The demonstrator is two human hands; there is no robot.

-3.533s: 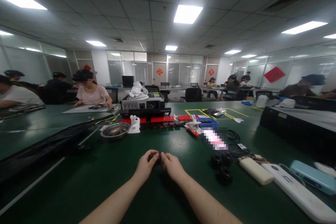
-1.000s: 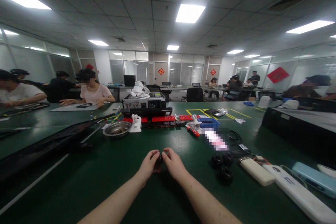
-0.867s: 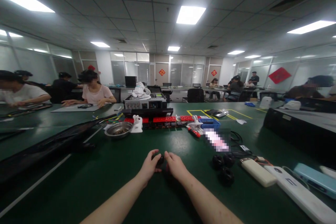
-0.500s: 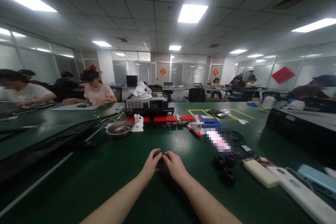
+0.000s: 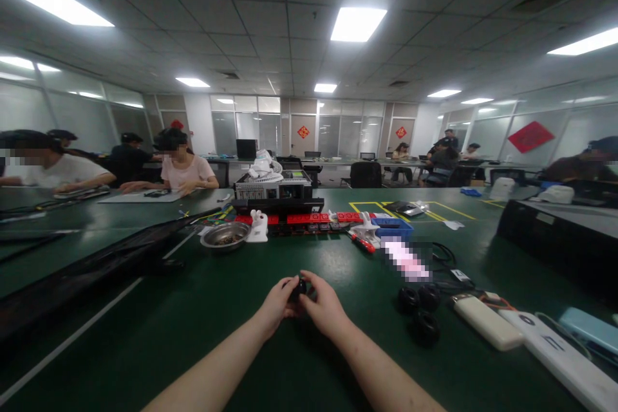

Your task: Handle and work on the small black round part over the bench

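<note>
Small black piece point(image 5: 300, 290), held between two bare hands, low over the dark green worktop point(image 5: 159, 328). Left hand point(image 5: 279, 299): fingers clamped on the piece, thumb along its near side, the others curled around it from the left. Right hand point(image 5: 322, 304): thumb and forefinger bent towards the piece from the right, with a gap between them; the piece is small and partly covered, so whether these fingertips press on it or only stand beside it cannot be told.

Handling (judged): light, probably stiff and not fragile; the glossy surface may be slippery and may roll in a loose pinch. The best hold is likely on opposite outer sides, with the fingertips spread round the curve.

Edges and room: to the right, three black round pieces point(image 5: 423, 317) lie grouped near the right forearm, with a cream block point(image 5: 487, 320) and a long white device point(image 5: 564, 354) beyond them. Ahead, and well apart from the hands, stand a metal bowl point(image 5: 226, 247), a white stand point(image 5: 259, 229) and a red-handled screwdriver point(image 5: 365, 244), before a red strip point(image 5: 299, 219). To the left, a long black panel point(image 5: 96, 277) runs slantwise beside a pale line. The widest room for moving lies between panel and left forearm; the right side is tighter. The near edge of the worktop is out of view.
</note>
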